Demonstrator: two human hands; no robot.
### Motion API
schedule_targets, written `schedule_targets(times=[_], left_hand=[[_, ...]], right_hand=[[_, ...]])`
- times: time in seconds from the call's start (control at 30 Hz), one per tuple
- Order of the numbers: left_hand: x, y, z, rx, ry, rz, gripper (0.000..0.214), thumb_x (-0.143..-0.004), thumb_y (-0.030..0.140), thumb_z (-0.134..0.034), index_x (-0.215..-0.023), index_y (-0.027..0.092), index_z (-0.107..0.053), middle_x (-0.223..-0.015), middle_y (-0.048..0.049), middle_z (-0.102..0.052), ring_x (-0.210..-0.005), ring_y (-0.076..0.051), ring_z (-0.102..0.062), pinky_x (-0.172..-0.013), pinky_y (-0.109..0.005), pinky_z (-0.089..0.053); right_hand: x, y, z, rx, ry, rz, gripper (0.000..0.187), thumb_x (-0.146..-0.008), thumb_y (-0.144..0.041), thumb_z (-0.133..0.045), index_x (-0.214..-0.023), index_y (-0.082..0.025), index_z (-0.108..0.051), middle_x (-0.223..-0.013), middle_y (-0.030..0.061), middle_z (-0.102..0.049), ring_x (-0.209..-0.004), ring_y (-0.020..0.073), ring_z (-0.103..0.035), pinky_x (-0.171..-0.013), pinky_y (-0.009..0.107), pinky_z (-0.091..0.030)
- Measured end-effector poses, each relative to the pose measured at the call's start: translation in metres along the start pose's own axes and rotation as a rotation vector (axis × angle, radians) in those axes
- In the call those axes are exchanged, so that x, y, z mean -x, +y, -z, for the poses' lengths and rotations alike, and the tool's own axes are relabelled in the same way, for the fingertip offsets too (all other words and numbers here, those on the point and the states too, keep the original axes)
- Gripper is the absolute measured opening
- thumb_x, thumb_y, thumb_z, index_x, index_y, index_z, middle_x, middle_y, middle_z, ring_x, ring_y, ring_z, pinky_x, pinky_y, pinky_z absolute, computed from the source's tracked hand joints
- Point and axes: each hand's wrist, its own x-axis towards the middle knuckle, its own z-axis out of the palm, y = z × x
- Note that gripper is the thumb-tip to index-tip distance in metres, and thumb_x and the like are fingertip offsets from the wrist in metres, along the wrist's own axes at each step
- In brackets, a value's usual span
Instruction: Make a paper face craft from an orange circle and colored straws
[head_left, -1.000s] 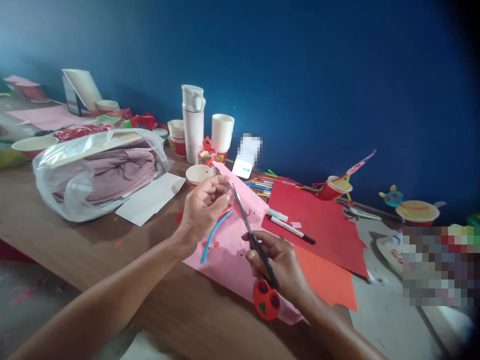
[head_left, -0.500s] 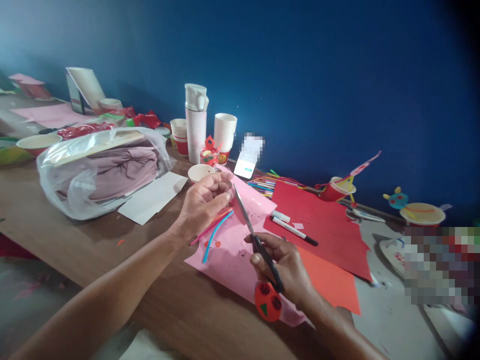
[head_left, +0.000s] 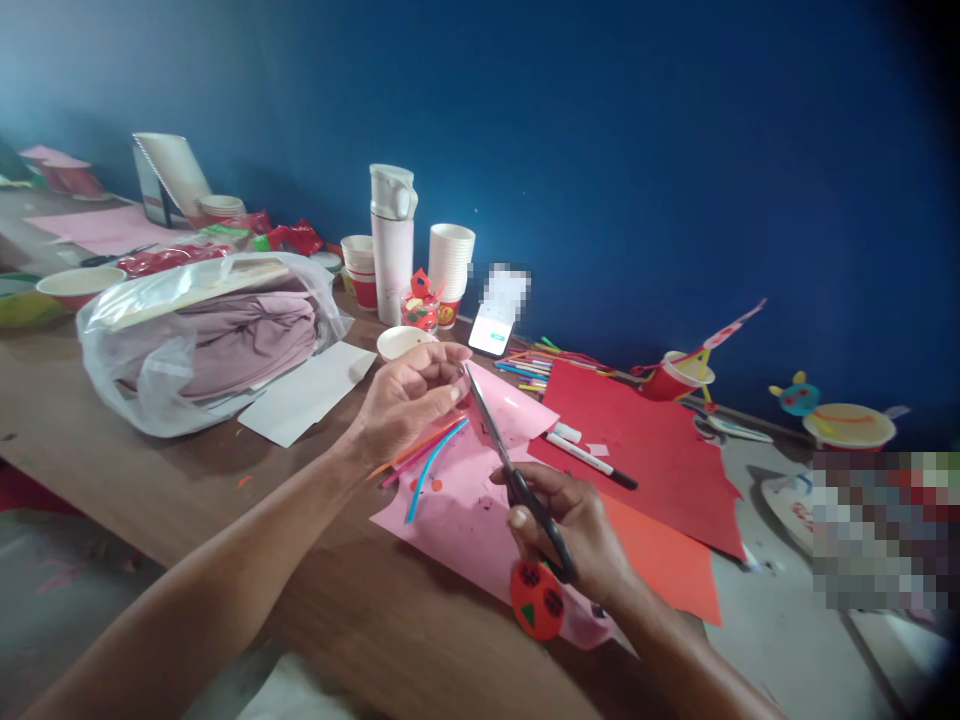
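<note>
My right hand is closed round the black handles of a pair of scissors, whose blades point up and away to the left. The blade tips reach the fingertips of my left hand. Thumb and fingers of that hand are pinched together; whatever small piece they hold is too small to make out. Beneath both hands lies a pink paper sheet with dark scraps on it. A blue pipe cleaner rests on the sheet near my left wrist. Close to my right hand is an orange-red paper face with dark eyes and a green triangle.
Red paper and a marker lie to the right. Behind stand a white bottle, stacked paper cups and a phone. A plastic bag with cloth sits left; a decorated cup is at right.
Both hands keep almost the same pose, with the scissor tips still at the left fingertips. The view has shifted very slightly.
</note>
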Motion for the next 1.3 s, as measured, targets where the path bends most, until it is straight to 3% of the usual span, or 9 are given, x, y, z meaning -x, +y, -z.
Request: schedule_targets(times=[0.23, 0.87, 1.3], left_hand=[[0.000, -0.001, 0.005, -0.011, -0.027, -0.010, 0.027, -0.074, 0.016, -0.062, -0.102, 0.016, -0.059, -0.074, 0.0004, -0.058, -0.068, -0.009, -0.057, -0.064, -0.020, -0.048], [-0.002, 0.003, 0.022, 0.096, -0.182, 0.192, 0.029, -0.071, 0.013, -0.060, -0.099, 0.018, -0.062, -0.073, -0.0016, -0.060, -0.059, -0.009, -0.055, -0.052, -0.019, -0.045], [-0.009, -0.002, 0.027, 0.062, -0.153, 0.142, 0.029, -0.069, 0.009, -0.058, -0.096, 0.017, -0.063, -0.072, -0.0004, -0.063, -0.070, -0.012, -0.063, -0.066, -0.023, -0.051]], right_hand=[[0.001, -0.001, -0.001, -0.028, -0.007, -0.004, 0.041, -0.068, -0.040, -0.071, -0.099, -0.015, -0.060, -0.051, -0.0064, -0.048, -0.037, 0.0053, -0.041, -0.037, 0.018, -0.033], [0.003, -0.003, 0.000, -0.016, -0.046, -0.032, 0.039, -0.066, -0.036, -0.074, -0.095, -0.014, -0.062, -0.048, -0.0075, -0.045, -0.035, 0.0042, -0.038, -0.035, 0.017, -0.034], [-0.001, -0.008, 0.005, 0.061, -0.036, -0.023, 0.037, -0.064, -0.037, -0.073, -0.091, -0.014, -0.063, -0.049, -0.0063, -0.045, -0.037, 0.0051, -0.037, -0.036, 0.018, -0.031]])
